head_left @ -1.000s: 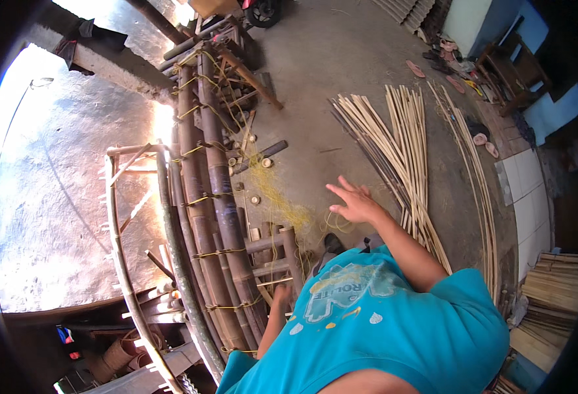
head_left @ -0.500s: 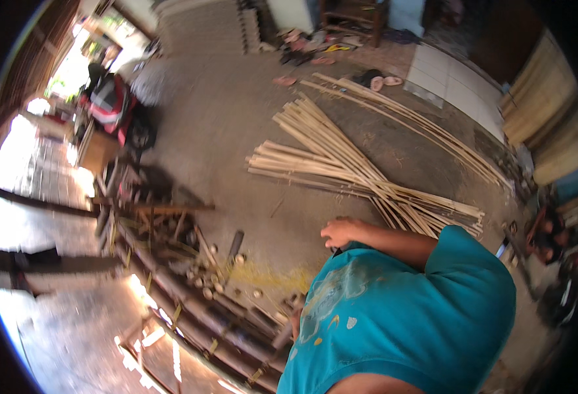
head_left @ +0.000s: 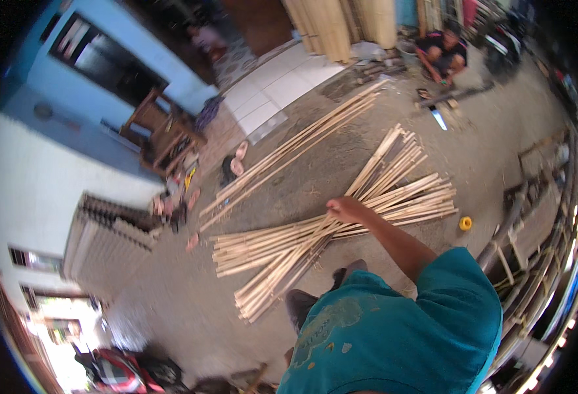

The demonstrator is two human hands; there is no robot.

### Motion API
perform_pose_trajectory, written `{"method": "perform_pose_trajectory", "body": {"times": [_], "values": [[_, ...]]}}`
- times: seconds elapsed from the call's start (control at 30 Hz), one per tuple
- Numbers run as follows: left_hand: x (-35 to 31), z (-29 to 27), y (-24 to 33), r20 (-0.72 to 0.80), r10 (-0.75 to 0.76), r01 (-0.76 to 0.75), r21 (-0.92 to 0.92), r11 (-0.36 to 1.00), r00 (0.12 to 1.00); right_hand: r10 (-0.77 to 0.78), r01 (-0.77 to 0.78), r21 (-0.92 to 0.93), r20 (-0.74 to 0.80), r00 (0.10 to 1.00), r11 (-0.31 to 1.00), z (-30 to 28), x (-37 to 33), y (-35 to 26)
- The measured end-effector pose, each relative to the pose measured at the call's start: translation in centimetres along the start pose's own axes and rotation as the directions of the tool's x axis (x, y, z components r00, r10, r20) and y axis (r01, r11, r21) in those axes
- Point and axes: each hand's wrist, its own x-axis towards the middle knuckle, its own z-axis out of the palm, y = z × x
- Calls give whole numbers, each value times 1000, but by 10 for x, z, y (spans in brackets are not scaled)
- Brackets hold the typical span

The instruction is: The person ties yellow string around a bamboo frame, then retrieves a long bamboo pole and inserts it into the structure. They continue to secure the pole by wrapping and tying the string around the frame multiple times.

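Observation:
Two bundles of thin, pale bamboo sticks [head_left: 262, 253] lie crossed on the floor in front of me, some of the sticks darker. My right hand [head_left: 345, 209] is raised in front of the crossing, its fingers curled in; I see nothing in them. It appears to be above the sticks rather than on them. Of my left hand [head_left: 289, 356] only a small patch of skin shows beside the teal shirt, its fingers hidden. Beyond the crossed bundles lie several longer bamboo poles [head_left: 295, 148].
A yellow ring-shaped roll [head_left: 465, 223] lies right of the bundles. Farther right, a person [head_left: 443, 52] squats near a blade [head_left: 438, 118]. A bamboo frame [head_left: 532, 276] edges the right side. Sandals [head_left: 236, 161] and a wooden chair [head_left: 161, 131] stand back left; a red motorbike [head_left: 121, 371] is lower left.
My view has swung to the right, so the bundles appear turned and the squatting person shows more fully. My right hand now reaches farther out from my body, in front of the sticks.

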Motion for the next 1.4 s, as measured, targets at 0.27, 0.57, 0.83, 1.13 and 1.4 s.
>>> {"method": "perform_pose_trajectory", "body": {"times": [0.27,0.57,0.83,1.13,1.4], "values": [[157,-82,261,97,7,-11,43,999,995,654,-664,162,-449,608,730,-33,-164,140],[225,238,457,532,305,-607,607,513,790,938,-860,380,-63,342,339,210,-368,159],[117,531,421,837,170,-842,468,268,520,898,116,921,327,296,-373,433,-475,126],[-6,756,359,747,-125,-745,663,68,653,958,-710,645,-155,241,283,120,-500,311],[-25,951,394,869,42,-870,491,45,492,852,-152,901,-433,-296,405,-261,-584,510]]}}
